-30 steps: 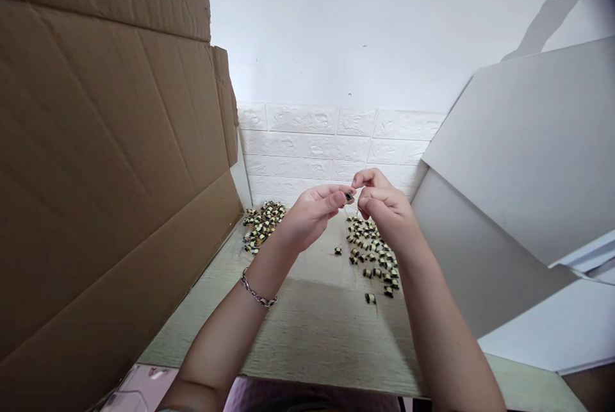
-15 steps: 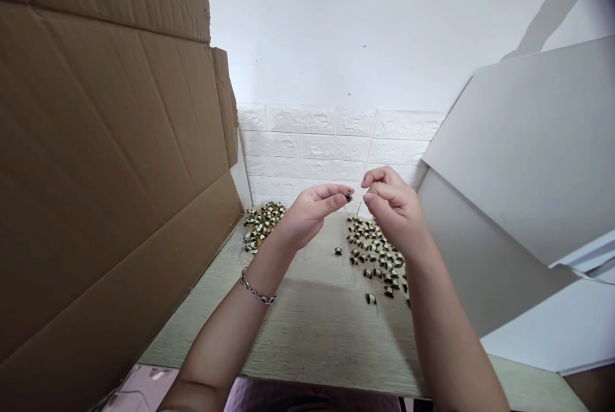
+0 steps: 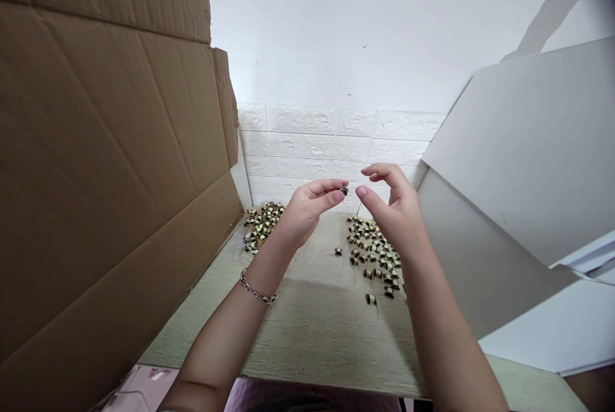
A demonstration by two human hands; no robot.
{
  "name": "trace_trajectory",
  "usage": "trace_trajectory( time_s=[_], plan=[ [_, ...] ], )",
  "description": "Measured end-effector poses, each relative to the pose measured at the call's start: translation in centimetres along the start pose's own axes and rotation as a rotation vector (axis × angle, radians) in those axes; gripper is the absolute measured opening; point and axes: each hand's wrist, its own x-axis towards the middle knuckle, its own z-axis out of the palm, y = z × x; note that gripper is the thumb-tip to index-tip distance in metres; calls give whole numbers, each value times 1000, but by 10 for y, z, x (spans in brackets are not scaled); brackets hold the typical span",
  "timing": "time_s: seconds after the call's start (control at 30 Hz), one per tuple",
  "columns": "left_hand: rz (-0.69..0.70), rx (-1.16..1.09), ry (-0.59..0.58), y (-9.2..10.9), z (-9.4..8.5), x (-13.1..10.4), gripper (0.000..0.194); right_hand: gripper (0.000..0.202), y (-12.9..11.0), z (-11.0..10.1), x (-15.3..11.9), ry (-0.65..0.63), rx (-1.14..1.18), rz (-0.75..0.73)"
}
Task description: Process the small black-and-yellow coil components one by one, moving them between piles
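Observation:
Between the thumb and fingers of my left hand (image 3: 310,210) is a small wire-wound coil (image 3: 344,189), dark at the end that shows. My right hand (image 3: 396,204) is just to the right of it, thumb and forefinger spread apart with nothing visible between them. Below my right hand lies a spread of similar coils (image 3: 372,245), black-ended with pale yellow middles. A denser heap of coils (image 3: 263,226) sits behind my left wrist, partly hidden by it. Two single coils lie apart from the rest, one coil (image 3: 338,251) between the groups and another coil (image 3: 371,298) nearer me.
A tall cardboard sheet (image 3: 110,162) walls off the left side of the table (image 3: 307,335). White panels (image 3: 519,156) stand along the right. At the back is a white wall with a brick pattern (image 3: 307,143).
The fingers of my right hand have opened wider, thumb and forefinger moving apart. My left hand has shifted slightly left and up with the coil.

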Motion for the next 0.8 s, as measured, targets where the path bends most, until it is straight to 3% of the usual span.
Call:
trace_trajectory(
  time_s=[0.1,0.3,0.8],
  plan=[
    [9,3,12,-1,-1,1,14,22,2,1,0,-9,8,-4],
    [26,4,-4,-2,-2,1,14,8,8,6,1,-87,102,-15],
    [17,25,45,-2,-1,2,16,8,9,12,-1,-16,190,50]
  ],
)
